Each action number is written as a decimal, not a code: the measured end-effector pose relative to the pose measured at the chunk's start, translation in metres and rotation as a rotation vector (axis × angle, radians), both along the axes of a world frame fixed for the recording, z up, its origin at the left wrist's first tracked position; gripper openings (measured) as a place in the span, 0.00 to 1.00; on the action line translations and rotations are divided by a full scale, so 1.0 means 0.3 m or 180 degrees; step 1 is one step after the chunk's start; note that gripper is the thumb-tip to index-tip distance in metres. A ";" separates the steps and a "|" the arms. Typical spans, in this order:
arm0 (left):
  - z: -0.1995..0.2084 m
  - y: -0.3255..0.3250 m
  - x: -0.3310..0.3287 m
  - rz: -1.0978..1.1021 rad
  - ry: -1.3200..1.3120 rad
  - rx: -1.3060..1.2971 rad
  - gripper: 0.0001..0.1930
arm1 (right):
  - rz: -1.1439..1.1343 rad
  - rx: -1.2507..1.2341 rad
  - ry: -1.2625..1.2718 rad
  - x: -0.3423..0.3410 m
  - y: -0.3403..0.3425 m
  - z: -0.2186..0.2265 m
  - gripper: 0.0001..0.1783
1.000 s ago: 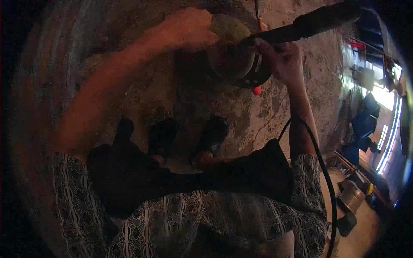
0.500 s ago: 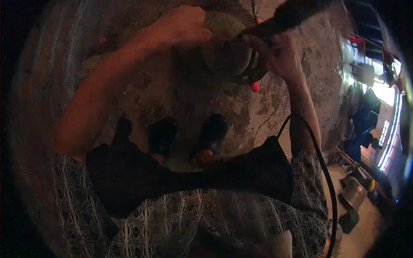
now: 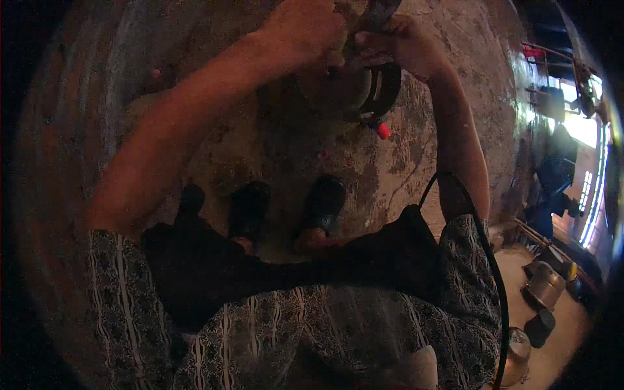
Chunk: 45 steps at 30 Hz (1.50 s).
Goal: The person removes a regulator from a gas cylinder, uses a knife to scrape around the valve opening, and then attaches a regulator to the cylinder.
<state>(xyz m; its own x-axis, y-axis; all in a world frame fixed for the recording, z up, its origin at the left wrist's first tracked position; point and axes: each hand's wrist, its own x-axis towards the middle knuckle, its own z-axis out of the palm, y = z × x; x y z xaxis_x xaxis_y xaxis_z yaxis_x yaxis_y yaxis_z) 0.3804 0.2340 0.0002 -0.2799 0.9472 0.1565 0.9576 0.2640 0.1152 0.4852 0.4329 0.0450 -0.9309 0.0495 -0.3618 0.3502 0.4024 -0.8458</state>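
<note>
At the top of the picture my two hands meet over a dim round object on the floor. A dark curved band runs along its right side. Below the band sticks out a small red piece. My right hand has its thumb and fingers closed on a dark, thick, elongated piece, whose upper end is cut off by the frame edge. My left hand is curled beside that piece; what it grips is hidden in shadow.
Below the hands are my dark-shod feet on a stained, worn floor. A black cable loops by my right arm. At the lower right stand a metal pot and other vessels. Light enters at the far right.
Both hands have shifted up slightly. The dark elongated piece has swung from slanting to the upper right to pointing nearly straight up. More of the curved band shows.
</note>
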 end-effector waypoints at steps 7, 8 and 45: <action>-0.025 0.078 0.011 -0.0232 0.0159 0.0233 0.27 | -0.0139 -0.0531 -0.0106 0.036 0.024 -0.010 0.15; -0.025 0.081 0.002 -0.0224 0.0168 0.0228 0.27 | -0.0106 -0.0422 -0.0123 0.034 0.018 -0.011 0.14; 0.038 0.039 0.073 -0.0729 0.0285 0.1414 0.17 | 0.0224 0.0280 0.0945 0.057 -0.037 -0.035 0.10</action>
